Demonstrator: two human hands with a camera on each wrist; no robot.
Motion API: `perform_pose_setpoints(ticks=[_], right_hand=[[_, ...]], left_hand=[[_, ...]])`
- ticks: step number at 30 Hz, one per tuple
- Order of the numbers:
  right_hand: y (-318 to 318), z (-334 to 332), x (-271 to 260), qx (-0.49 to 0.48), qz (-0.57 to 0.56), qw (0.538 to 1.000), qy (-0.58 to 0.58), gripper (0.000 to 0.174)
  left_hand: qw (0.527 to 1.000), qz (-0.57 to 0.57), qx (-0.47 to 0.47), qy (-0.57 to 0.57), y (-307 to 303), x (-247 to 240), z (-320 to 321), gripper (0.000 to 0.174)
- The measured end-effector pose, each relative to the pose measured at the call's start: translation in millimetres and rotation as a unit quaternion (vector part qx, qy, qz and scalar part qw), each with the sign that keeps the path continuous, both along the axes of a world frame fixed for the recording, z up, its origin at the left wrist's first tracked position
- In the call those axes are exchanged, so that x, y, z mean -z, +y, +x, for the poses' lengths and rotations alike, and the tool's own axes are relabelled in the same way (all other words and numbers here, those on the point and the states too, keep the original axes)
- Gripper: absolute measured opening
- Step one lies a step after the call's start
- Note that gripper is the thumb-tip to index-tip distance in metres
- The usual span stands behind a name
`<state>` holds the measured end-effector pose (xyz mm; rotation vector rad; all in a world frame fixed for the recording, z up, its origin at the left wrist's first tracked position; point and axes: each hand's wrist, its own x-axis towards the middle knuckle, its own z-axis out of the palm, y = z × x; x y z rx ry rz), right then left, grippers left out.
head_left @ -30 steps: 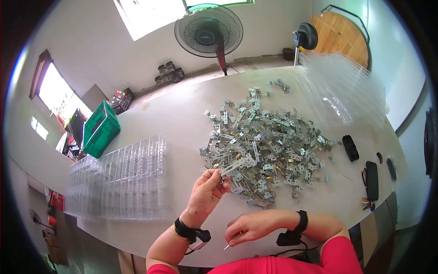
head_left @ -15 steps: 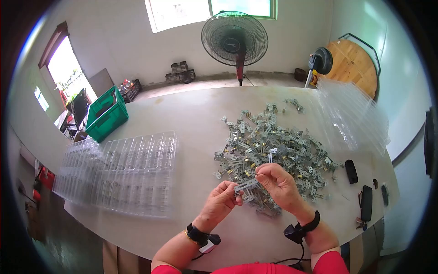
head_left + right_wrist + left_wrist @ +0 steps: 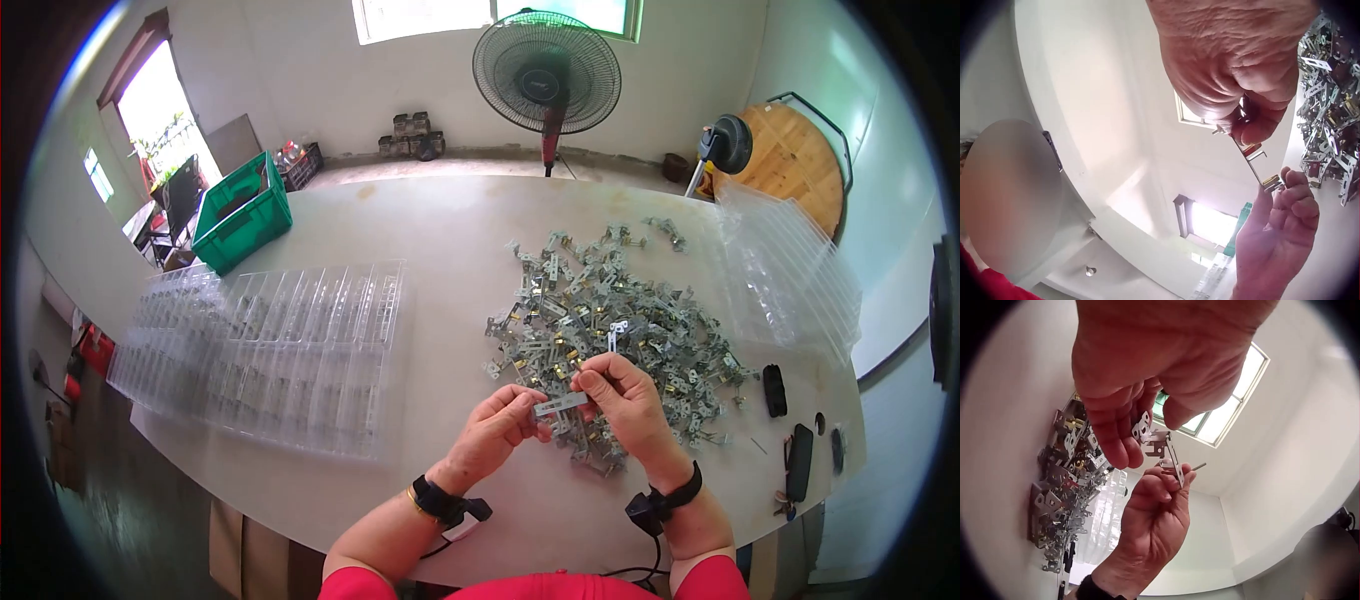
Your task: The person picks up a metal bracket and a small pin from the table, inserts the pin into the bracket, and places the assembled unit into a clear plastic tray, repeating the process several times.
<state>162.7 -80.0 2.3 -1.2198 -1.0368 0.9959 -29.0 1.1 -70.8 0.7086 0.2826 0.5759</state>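
Observation:
A small flat metal bracket (image 3: 560, 404) is held above the table between both hands. My left hand (image 3: 530, 412) pinches its left end and my right hand (image 3: 590, 393) pinches its right end. In the left wrist view the bracket (image 3: 1164, 452) shows punched holes and folded tabs below my left hand (image 3: 1141, 434), and a thin pin (image 3: 1198, 466) sticks out of my right hand (image 3: 1169, 481). The right wrist view shows the bracket (image 3: 1252, 161) edge-on between my right hand (image 3: 1244, 128) and my left hand (image 3: 1279, 187). Just behind lies a big pile of like brackets (image 3: 610, 315).
Clear plastic compartment trays (image 3: 270, 350) cover the table's left part. A stack of clear trays (image 3: 790, 270) sits at the right. A green crate (image 3: 243, 210) stands at the far left, a fan (image 3: 547, 70) behind the table. Black items (image 3: 773, 390) lie by the right edge.
My right hand rose from the table's near edge and joined the left on the bracket. The bracket has since tipped more level. The head view swung so the pile sits further right.

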Motion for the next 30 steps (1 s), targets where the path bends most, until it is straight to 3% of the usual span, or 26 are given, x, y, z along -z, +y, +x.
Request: perform_pose_setpoints(ticks=[6, 8, 10, 12, 15, 18, 23, 25, 26, 28, 30], right_hand=[[-2.7, 0.3, -1.3, -0.008, -0.026, 0.998, 0.063, 0.015], [-2.9, -1.0, -2.7, 0.022, -0.039, 0.998, 0.050, 0.016], [-1.7, -1.1, 2.1, 0.014, -0.034, 0.998, 0.041, 0.016], [-0.1, -4.0, 4.9, 0.027, -0.025, 0.999, 0.003, 0.016], [-5.0, -13.1, 4.0, 0.029, -0.051, 0.998, -0.029, 0.015], [-4.1, -16.8, 8.4, 0.022, -0.049, 0.998, -0.014, 0.014], [-2.1, -17.2, 14.2, 0.025, -0.060, 0.997, -0.047, 0.012], [8.3, -15.8, 22.7, 0.074, 0.043, 0.993, -0.085, 0.011], [6.9, -14.5, 18.9, 0.087, 0.035, 0.991, -0.091, 0.011], [7.1, -13.3, 10.7, 0.103, 0.089, 0.990, -0.037, 0.011], [1.4, -9.6, 7.1, 0.117, 0.086, 0.989, -0.042, 0.011]], left_hand=[[0.996, 0.077, 0.009, 0.032, -0.1, 5.0, 1.5, 0.028], [0.993, 0.101, -0.004, 0.055, -1.3, 2.5, 1.7, 0.029], [0.972, 0.209, -0.042, 0.095, -8.6, -16.5, 1.1, 0.030], [0.975, 0.200, -0.051, 0.080, -13.1, -18.6, 4.0, 0.033], [0.860, 0.463, -0.122, 0.177, -22.7, -11.8, 5.8, 0.039], [0.835, 0.496, -0.132, 0.198, -26.9, -5.4, 8.0, 0.036], [0.832, 0.503, -0.143, 0.185, -33.7, -0.9, 13.4, 0.024], [0.836, 0.485, -0.150, 0.206, -29.3, -2.7, 15.4, 0.019], [0.843, 0.482, -0.139, 0.197, -29.3, -1.5, 17.0, 0.019], [0.936, 0.286, -0.085, 0.185, -24.8, 1.2, 16.0, 0.016], [0.962, 0.222, -0.067, 0.146, -15.7, -2.4, 11.0, 0.019]])
